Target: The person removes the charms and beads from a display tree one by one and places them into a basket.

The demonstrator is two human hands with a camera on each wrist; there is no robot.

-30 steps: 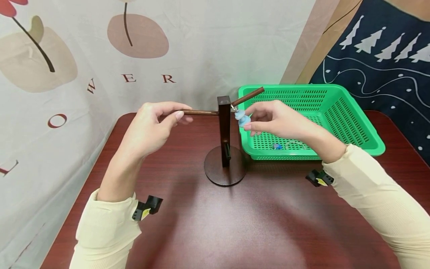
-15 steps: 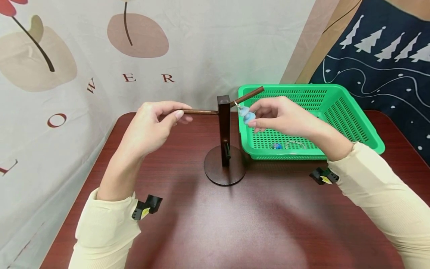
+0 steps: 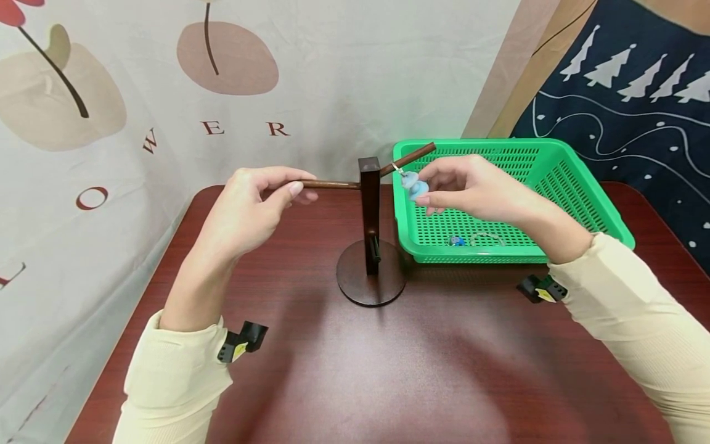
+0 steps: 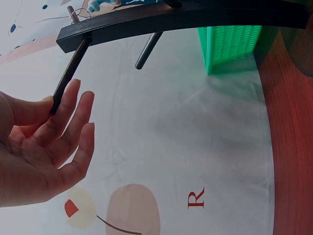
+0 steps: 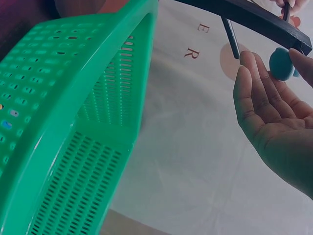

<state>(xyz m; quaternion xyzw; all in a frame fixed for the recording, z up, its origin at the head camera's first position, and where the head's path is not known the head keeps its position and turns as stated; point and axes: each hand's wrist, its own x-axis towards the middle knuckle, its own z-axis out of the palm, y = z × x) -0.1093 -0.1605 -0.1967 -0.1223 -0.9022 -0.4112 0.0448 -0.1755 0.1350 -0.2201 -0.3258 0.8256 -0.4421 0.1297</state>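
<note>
A dark wooden stand (image 3: 370,213) with a round base and side pegs stands upright on the table. My left hand (image 3: 241,206) pinches the end of its left peg (image 3: 333,185) between thumb and fingers, as the left wrist view also shows. On the other side, my right hand (image 3: 479,188) pinches a light blue keychain (image 3: 417,189) with a rounded figure. The keychain's metal ring (image 3: 397,168) hangs round the right peg (image 3: 416,156), partway along it. In the right wrist view the blue figure (image 5: 281,64) shows between thumb and fingers, close under the stand's end.
Behind my right hand sits a green plastic basket (image 3: 582,197) on the reddish table (image 3: 299,370). Inside it lie a small blue item (image 3: 457,241) and a pale beaded loop (image 3: 488,235). A printed cloth (image 3: 333,74) hangs at the back.
My right hand has moved right and slightly up with the keychain. Its ring has slid along the right peg, away from the post. My left hand stays on the left peg.
</note>
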